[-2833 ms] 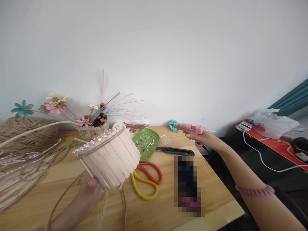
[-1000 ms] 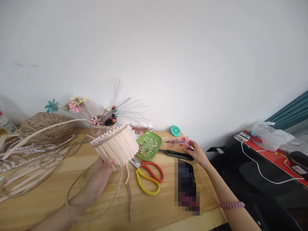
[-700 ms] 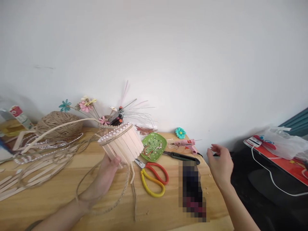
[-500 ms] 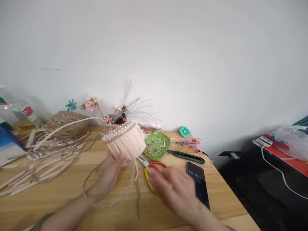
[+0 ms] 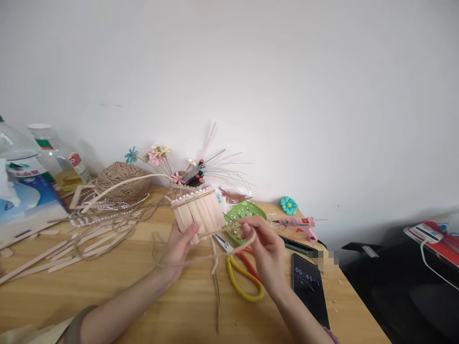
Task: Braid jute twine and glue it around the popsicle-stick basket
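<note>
A small basket of wooden craft sticks [image 5: 201, 210], with pearl beads and twine around its rim, is tilted above the table. My left hand [image 5: 181, 246] grips its lower left side, thumb on the sticks. To the right, my right hand [image 5: 267, 248] pinches a strand of jute twine [image 5: 218, 232] that runs to the basket's lower edge. A loose length of the twine loops back over my left wrist, blurred. Beneath lie scissors [image 5: 245, 282] with yellow and red handles. A green dish [image 5: 251, 209] with small beads sits just behind my right hand.
Craft sticks [image 5: 57, 253], pearl strings and a twine ball [image 5: 124, 180] lie on the left, near bottles [image 5: 60, 157] and a tissue box [image 5: 32, 205]. A pink glue gun [image 5: 301, 223], a utility knife [image 5: 297, 244] and a phone [image 5: 309, 286] are on the right.
My right hand has come up from low over the scissors and now draws the twine out beside the basket. The scissors show more fully. The view has shifted left.
</note>
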`<action>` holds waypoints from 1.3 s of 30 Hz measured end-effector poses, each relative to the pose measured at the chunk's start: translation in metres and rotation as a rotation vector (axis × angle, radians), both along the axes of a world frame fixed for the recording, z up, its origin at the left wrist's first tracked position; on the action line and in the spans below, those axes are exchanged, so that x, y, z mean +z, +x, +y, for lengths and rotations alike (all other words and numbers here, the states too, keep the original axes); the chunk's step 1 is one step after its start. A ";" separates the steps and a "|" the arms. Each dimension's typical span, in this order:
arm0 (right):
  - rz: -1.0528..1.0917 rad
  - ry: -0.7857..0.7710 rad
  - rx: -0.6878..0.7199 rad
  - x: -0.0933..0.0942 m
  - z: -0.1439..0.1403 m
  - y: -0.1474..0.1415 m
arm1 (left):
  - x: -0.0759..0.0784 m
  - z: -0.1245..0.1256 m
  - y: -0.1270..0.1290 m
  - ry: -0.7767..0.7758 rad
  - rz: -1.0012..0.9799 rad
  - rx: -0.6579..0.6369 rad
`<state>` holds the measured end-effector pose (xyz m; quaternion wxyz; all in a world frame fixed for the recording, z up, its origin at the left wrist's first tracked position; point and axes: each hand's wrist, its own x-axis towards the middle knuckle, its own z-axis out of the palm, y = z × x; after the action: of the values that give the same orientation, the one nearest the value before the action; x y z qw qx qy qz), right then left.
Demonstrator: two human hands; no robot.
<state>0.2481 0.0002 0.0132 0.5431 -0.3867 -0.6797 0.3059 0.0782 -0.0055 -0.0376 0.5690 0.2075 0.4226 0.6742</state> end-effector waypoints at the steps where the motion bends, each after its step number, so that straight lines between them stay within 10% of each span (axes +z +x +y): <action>1: 0.062 -0.052 -0.018 0.000 0.004 0.002 | 0.000 0.000 -0.001 -0.016 -0.004 -0.001; 18: 0.336 -0.316 -0.039 -0.012 0.025 0.024 | 0.001 -0.009 -0.002 0.023 -0.115 -0.189; 39: 0.680 -0.657 0.340 0.000 0.025 0.025 | -0.010 -0.010 -0.006 0.074 -0.184 -0.326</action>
<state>0.2728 0.0257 0.0131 0.5259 -0.2994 -0.3853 0.6967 0.0718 -0.0158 -0.0480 0.6989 0.2313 0.3044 0.6045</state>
